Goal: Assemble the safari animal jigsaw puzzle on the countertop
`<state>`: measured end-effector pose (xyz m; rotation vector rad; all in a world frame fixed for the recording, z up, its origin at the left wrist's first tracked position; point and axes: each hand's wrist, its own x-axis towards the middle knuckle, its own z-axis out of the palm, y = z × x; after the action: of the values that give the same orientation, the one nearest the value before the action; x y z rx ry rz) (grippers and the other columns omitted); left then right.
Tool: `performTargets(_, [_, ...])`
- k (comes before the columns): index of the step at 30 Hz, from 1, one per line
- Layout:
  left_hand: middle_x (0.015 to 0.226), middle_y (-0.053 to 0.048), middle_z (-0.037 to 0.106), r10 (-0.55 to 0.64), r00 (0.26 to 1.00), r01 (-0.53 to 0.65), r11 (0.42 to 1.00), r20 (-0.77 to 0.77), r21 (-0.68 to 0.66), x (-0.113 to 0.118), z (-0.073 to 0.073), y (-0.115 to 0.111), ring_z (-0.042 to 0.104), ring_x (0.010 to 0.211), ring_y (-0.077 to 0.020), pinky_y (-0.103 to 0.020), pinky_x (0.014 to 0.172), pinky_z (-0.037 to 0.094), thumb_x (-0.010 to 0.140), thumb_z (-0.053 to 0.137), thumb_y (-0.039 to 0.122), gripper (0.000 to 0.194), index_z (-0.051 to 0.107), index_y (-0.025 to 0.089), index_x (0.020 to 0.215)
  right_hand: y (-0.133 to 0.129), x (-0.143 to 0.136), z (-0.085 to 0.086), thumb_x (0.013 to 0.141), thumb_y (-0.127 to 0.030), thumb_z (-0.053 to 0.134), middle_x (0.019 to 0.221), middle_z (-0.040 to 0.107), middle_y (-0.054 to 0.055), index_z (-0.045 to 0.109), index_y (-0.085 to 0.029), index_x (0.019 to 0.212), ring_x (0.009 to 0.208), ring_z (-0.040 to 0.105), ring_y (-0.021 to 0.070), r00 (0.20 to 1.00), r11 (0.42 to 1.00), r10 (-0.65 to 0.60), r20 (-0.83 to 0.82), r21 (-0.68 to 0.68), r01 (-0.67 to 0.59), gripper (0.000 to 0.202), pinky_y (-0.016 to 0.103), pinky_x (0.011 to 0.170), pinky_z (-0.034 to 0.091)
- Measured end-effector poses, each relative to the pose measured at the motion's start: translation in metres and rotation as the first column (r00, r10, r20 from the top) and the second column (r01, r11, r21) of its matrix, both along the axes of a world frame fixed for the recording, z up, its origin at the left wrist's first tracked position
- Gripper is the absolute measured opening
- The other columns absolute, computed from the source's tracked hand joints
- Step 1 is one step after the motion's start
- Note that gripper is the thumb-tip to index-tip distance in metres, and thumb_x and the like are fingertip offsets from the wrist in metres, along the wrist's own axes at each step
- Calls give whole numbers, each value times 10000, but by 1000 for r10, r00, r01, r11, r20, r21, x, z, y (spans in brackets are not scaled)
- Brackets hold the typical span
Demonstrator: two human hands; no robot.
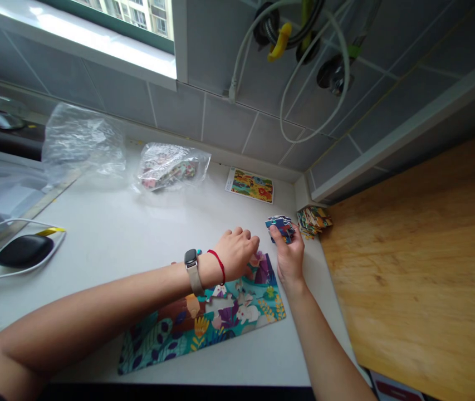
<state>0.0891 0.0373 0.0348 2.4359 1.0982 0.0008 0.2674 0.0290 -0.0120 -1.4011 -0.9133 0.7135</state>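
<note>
Left forearm (95, 312) is nearest the lens, coming in from the lower left across the white table (107, 239). Far left: black rounded device (25, 251) with a white cable (9, 274) looped around it. Next, crumpled clear bag (84, 139) toward the wall, then a second clear bag (172, 167) with colorful contents, details blurred by the plastic. Jigsaw puzzle (157, 342) lies flat at the near edge, partly under the left forearm; teal with plants and a white rabbit, pale jagged gap left of the rabbit. Watch (191, 257) and red bracelet (218, 262) on the left wrist. Left hand (237, 253) is over the puzzle's upper right part, fingers curled down; can't tell if it's gripping a piece. Picture card (250, 185) lies flat beyond it, near the wall. Right hand (290, 256) grips a stack of pieces (281, 227), thumb on top, just off the puzzle's right edge. Right of that, pile of loose pieces (313, 221) in the table's far corner, beside the wooden panel (421, 250).
</note>
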Motion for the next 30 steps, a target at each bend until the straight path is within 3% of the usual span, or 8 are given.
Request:
performTargets(3, [1130,-95,735,17,999,-15,999,41,-52,-1,0,5,656,1149,-342,-407,887,522,802,917,413,484,636,200,1134,0,0,0,726,-466,921,913,747,16,672,-188,1045,800,649,165,1000,1000,2,-4,-4,-2,491,298,781,518])
performTargets(6, [1032,-57,767,52,996,-43,991,73,-124,-5,2,15,712,1038,-284,-355,815,519,904,830,392,393,630,209,1189,0,0,0,732,-469,918,923,751,23,672,-187,1054,806,651,168,1000,1000,4,-6,-7,-4,494,299,783,519])
performTargets(9, [1063,-39,771,35,994,-17,985,100,-173,-11,7,24,732,984,-232,-306,780,524,884,849,437,530,604,215,1299,0,0,0,742,-470,910,946,757,30,670,-190,1076,824,663,177,1000,1000,12,-2,-11,-12,497,305,793,524])
performTargets(12, [1257,-121,710,-24,997,31,995,71,-98,-13,9,22,690,1139,-302,-365,900,543,775,914,535,740,609,178,1347,0,-1,1,739,-460,912,949,756,27,665,-194,1073,828,665,177,1000,1000,13,-11,-11,-13,493,305,797,527])
performTargets(14, [1273,-158,678,-52,999,52,998,3,-31,-11,9,14,662,1169,-350,-421,930,549,725,936,572,788,633,146,1314,0,-1,2,734,-458,914,932,751,20,664,-194,1053,816,657,171,1000,1000,10,-10,-9,-10,484,302,792,527])
performTargets(20, [1189,-176,663,3,997,-1,1000,-82,28,-4,4,0,657,1136,-357,-453,928,560,733,952,496,658,669,129,1200,0,-2,3,730,-475,911,916,750,21,671,-189,1033,803,657,169,1000,1000,3,11,-5,-3,481,303,784,532])
performTargets(25, [1174,-169,653,12,998,-15,999,-60,-45,-6,0,7,673,1112,-348,-416,897,569,705,971,464,578,696,147,1102,0,-2,3,723,-477,915,921,753,20,668,-189,1035,810,660,172,1000,1000,-1,6,-11,1,491,310,800,523])
performTargets(30, [1168,-131,695,-17,998,26,988,57,-153,-7,1,8,714,1016,-281,-328,795,538,773,895,256,418,682,167,1121,0,-1,2,732,-471,910,922,750,17,670,-190,1045,818,657,175,1000,1000,2,3,-15,-2,484,312,806,510])
